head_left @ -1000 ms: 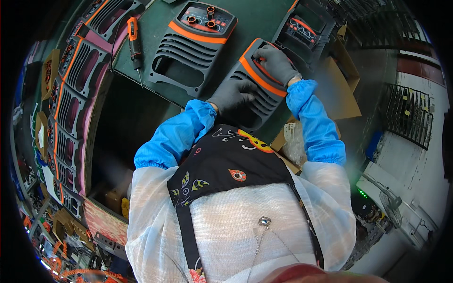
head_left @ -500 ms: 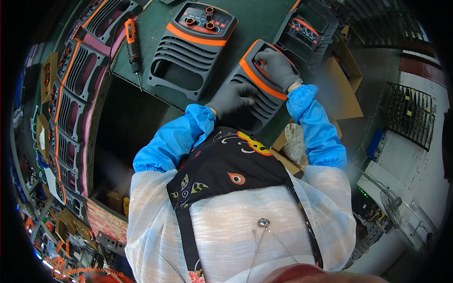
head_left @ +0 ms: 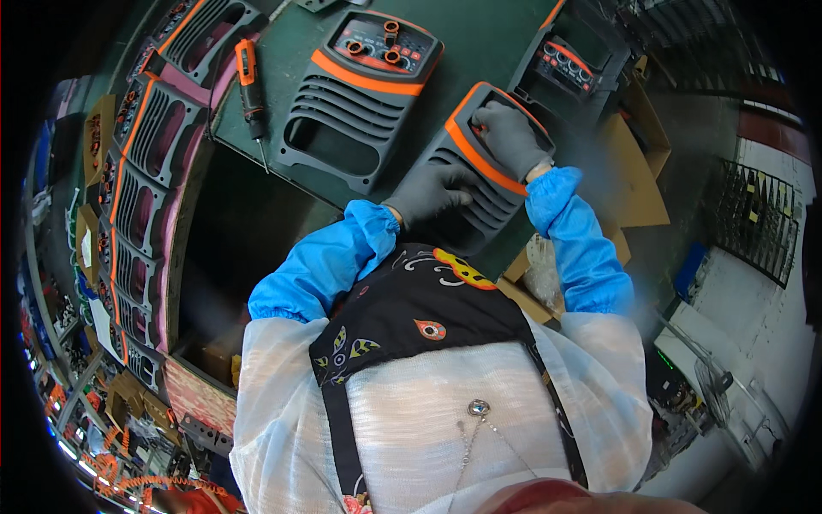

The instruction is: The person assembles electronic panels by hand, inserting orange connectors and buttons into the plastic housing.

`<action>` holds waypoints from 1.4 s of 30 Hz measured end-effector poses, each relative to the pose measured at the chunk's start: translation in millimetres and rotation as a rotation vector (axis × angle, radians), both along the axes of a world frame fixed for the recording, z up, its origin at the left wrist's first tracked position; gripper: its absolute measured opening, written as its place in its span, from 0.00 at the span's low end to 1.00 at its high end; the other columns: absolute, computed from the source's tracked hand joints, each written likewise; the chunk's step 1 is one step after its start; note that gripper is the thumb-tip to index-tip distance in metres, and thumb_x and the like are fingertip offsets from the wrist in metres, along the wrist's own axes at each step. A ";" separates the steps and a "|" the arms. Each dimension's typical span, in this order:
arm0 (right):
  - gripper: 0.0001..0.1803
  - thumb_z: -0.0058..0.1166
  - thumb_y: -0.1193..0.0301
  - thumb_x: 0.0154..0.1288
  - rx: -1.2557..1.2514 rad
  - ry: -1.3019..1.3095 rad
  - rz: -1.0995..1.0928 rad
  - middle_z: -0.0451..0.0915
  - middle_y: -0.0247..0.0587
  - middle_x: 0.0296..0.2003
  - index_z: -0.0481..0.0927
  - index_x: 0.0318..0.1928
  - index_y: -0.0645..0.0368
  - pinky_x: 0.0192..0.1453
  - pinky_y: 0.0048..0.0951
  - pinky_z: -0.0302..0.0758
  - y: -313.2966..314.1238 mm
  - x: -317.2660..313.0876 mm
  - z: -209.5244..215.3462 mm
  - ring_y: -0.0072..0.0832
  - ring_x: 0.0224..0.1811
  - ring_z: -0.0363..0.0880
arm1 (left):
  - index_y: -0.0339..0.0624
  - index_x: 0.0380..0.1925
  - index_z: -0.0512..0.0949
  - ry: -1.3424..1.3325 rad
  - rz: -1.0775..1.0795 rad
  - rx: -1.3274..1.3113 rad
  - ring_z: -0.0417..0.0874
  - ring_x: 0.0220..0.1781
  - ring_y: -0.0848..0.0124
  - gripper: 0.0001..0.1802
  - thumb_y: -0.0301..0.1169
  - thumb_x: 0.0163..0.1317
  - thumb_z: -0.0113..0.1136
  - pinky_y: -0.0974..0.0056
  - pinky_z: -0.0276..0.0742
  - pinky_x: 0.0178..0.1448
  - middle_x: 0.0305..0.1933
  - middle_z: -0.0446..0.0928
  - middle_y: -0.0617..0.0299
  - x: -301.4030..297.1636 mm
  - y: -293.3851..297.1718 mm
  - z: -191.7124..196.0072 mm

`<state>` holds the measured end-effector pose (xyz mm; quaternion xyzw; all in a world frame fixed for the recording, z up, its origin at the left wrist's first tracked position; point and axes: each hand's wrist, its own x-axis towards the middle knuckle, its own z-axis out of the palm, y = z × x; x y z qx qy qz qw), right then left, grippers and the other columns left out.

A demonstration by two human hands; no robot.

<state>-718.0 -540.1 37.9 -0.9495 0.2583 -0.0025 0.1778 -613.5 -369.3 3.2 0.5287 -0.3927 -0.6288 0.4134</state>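
Note:
A dark grey plastic front panel (head_left: 475, 221) with an orange band and slanted louvres lies tilted on the green bench before me. My left hand (head_left: 428, 195), in a grey glove, grips its left side, the fingers bent over the louvres. My right hand (head_left: 512, 141), also gloved, is closed over the control area at the panel's upper end. Its fingertips press there, and whatever they pinch is hidden. Left of it lies a matching front panel (head_left: 349, 107) with orange-rimmed knobs (head_left: 392, 56) on its control face.
An orange and black electric screwdriver (head_left: 249, 90) lies at the bench's left. More front panels (head_left: 141, 201) stand in a row along the left side. Another panel (head_left: 561, 64) lies at the upper right, near an open cardboard box (head_left: 638, 158). The bench (head_left: 295, 43) is green.
The whole view has shifted slightly, so the bench things sit a little lower and further right. Both hands stay on the same panel, with the right fingers curled more tightly over its control area.

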 end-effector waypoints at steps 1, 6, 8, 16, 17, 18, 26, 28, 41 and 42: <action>0.08 0.52 0.77 0.54 -0.012 -0.020 0.010 0.78 0.47 0.35 0.81 0.35 0.59 0.43 0.39 0.74 -1.2 -0.5 -0.3 0.46 0.38 0.78 | 0.33 0.48 0.77 -0.020 0.010 -0.012 0.80 0.45 0.69 0.19 0.21 0.53 0.59 0.65 0.75 0.53 0.42 0.80 0.56 2.4 -3.2 3.9; 0.09 0.51 0.75 0.56 0.067 -0.038 -0.020 0.78 0.51 0.40 0.81 0.38 0.59 0.47 0.43 0.74 4.2 -9.3 -1.7 0.49 0.42 0.77 | 0.35 0.47 0.78 -0.105 -0.046 -0.031 0.80 0.49 0.67 0.20 0.23 0.51 0.61 0.64 0.73 0.56 0.44 0.80 0.56 2.4 -2.1 14.0; 0.09 0.52 0.75 0.56 0.070 -0.057 -0.015 0.77 0.50 0.40 0.81 0.38 0.59 0.47 0.43 0.74 5.0 -11.3 -5.5 0.49 0.43 0.77 | 0.35 0.47 0.78 -0.123 -0.014 -0.052 0.80 0.49 0.67 0.19 0.23 0.51 0.61 0.64 0.73 0.56 0.44 0.80 0.55 0.6 1.8 12.5; 0.11 0.56 0.71 0.56 0.213 -0.337 -0.198 0.76 0.44 0.40 0.79 0.41 0.58 0.47 0.36 0.75 22.5 -20.2 -9.5 0.40 0.42 0.78 | 0.38 0.51 0.76 -0.131 0.140 -0.062 0.79 0.50 0.66 0.19 0.26 0.57 0.60 0.63 0.73 0.58 0.46 0.79 0.57 -12.9 23.2 14.5; 0.10 0.56 0.69 0.58 0.248 -0.406 -0.265 0.77 0.44 0.39 0.79 0.40 0.57 0.47 0.36 0.74 27.1 -18.4 -8.3 0.40 0.42 0.78 | 0.38 0.51 0.76 -0.140 0.147 -0.061 0.79 0.50 0.66 0.19 0.26 0.57 0.60 0.63 0.73 0.58 0.46 0.79 0.57 -14.8 28.1 13.3; 0.10 0.56 0.69 0.58 0.250 -0.413 -0.277 0.77 0.44 0.39 0.79 0.40 0.57 0.47 0.36 0.74 26.9 -21.9 -16.6 0.40 0.42 0.78 | 0.38 0.52 0.74 -0.184 0.114 -0.151 0.77 0.53 0.65 0.20 0.26 0.58 0.59 0.62 0.71 0.59 0.48 0.78 0.55 -16.2 32.2 13.3; 0.15 0.48 0.60 0.67 -0.166 -0.536 -0.442 0.79 0.43 0.38 0.80 0.41 0.57 0.47 0.40 0.73 34.3 -21.9 -36.7 0.42 0.43 0.77 | 0.42 0.54 0.73 -0.328 -0.217 -0.346 0.70 0.60 0.57 0.22 0.31 0.57 0.60 0.57 0.65 0.65 0.53 0.72 0.51 4.6 29.3 7.8; 0.15 0.48 0.60 0.67 -0.223 -0.536 -0.479 0.79 0.44 0.38 0.80 0.42 0.58 0.48 0.40 0.73 37.1 -22.0 -36.4 0.43 0.43 0.77 | 0.42 0.53 0.73 -0.253 -0.264 -0.370 0.71 0.59 0.57 0.22 0.31 0.57 0.61 0.58 0.65 0.64 0.53 0.72 0.51 12.8 26.0 5.2; 0.22 0.60 0.68 0.54 -0.213 -0.316 -0.425 0.78 0.40 0.43 0.75 0.51 0.51 0.55 0.41 0.66 47.1 139.3 -3.0 0.39 0.52 0.73 | 0.50 0.43 0.78 -1.191 0.192 -0.723 0.76 0.50 0.58 0.17 0.33 0.51 0.63 0.52 0.69 0.55 0.41 0.79 0.59 227.2 -78.7 18.8; 0.23 0.60 0.68 0.53 -0.200 -0.262 -0.446 0.78 0.38 0.44 0.74 0.51 0.49 0.56 0.42 0.65 45.2 148.3 -9.8 0.37 0.54 0.72 | 0.50 0.43 0.78 -1.174 0.175 -0.737 0.76 0.50 0.58 0.17 0.33 0.51 0.63 0.52 0.69 0.55 0.41 0.79 0.59 231.8 -85.0 13.1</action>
